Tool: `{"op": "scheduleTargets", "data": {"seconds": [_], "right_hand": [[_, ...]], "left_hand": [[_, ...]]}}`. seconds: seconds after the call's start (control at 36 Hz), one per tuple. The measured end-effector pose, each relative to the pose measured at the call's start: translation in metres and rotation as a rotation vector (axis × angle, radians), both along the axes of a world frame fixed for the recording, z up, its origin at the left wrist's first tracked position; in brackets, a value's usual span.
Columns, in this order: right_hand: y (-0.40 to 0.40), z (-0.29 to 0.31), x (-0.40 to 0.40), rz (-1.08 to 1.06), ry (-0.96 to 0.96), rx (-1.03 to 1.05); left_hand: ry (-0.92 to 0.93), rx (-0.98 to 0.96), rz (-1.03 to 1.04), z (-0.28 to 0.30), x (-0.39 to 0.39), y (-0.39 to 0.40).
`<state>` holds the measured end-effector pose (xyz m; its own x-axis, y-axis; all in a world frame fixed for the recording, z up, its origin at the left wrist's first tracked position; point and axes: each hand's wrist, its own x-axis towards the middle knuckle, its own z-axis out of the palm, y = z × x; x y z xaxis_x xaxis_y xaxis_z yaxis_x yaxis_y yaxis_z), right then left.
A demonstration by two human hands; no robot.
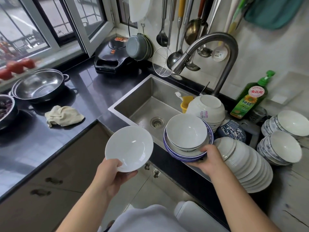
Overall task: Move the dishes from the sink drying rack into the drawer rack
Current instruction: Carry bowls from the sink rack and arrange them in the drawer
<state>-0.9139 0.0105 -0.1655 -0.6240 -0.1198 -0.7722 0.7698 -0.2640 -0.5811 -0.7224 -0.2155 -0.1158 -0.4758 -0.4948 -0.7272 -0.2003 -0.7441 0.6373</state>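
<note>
My left hand [112, 173] grips a white shallow plate [128, 148] by its near rim, held in the air left of the sink's front edge. My right hand [209, 160] holds the near edge of a stack of blue-rimmed plates [187, 156] with a white bowl [186, 129] on top, at the sink's right front. Behind it a stack of white bowls [207, 109] lies upside down. A row of white plates [247, 166] leans on edge to the right. No drawer rack is in view.
The steel sink [147, 101] is bare apart from a yellow brush holder [186, 102]. A faucet [200, 47] arches overhead. Blue-patterned bowl stacks [284, 136] and a green soap bottle [249, 97] stand right. A cloth [64, 115] and steel pot [40, 84] sit left.
</note>
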Motion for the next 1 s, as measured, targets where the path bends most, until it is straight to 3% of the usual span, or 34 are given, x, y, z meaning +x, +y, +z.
{"op": "scheduleTargets", "data": {"seconds": [0.22, 0.56, 0.64, 0.72, 0.78, 0.83, 0.92, 1.0], "right_hand": [[0.003, 0.001, -0.013, 0.050, 0.003, 0.142], [0.012, 0.007, -0.019, 0.124, 0.007, 0.188], [0.014, 0.017, -0.020, 0.162, 0.081, 0.270], [0.014, 0.019, -0.028, 0.198, 0.470, 0.696], [0.014, 0.019, -0.034, 0.337, 0.755, 1.076], [0.007, 0.020, -0.044, 0.555, 0.893, 1.347], [-0.008, 0.031, -0.057, 0.911, 0.832, 1.591], [-0.013, 0.034, -0.066, 1.063, 0.739, 1.698]], "left_hand": [[-0.004, -0.002, -0.003, 0.002, 0.001, 0.001], [0.004, 0.004, 0.006, 0.003, 0.004, 0.003], [0.007, 0.006, 0.009, 0.003, 0.005, 0.003], [0.015, 0.003, 0.011, 0.003, 0.005, 0.002], [0.018, 0.004, 0.009, 0.004, 0.004, 0.002], [0.019, -0.001, 0.000, 0.005, 0.003, 0.003], [0.020, -0.014, -0.021, 0.008, 0.002, 0.005], [0.027, -0.010, -0.024, 0.009, 0.003, 0.007]]}}
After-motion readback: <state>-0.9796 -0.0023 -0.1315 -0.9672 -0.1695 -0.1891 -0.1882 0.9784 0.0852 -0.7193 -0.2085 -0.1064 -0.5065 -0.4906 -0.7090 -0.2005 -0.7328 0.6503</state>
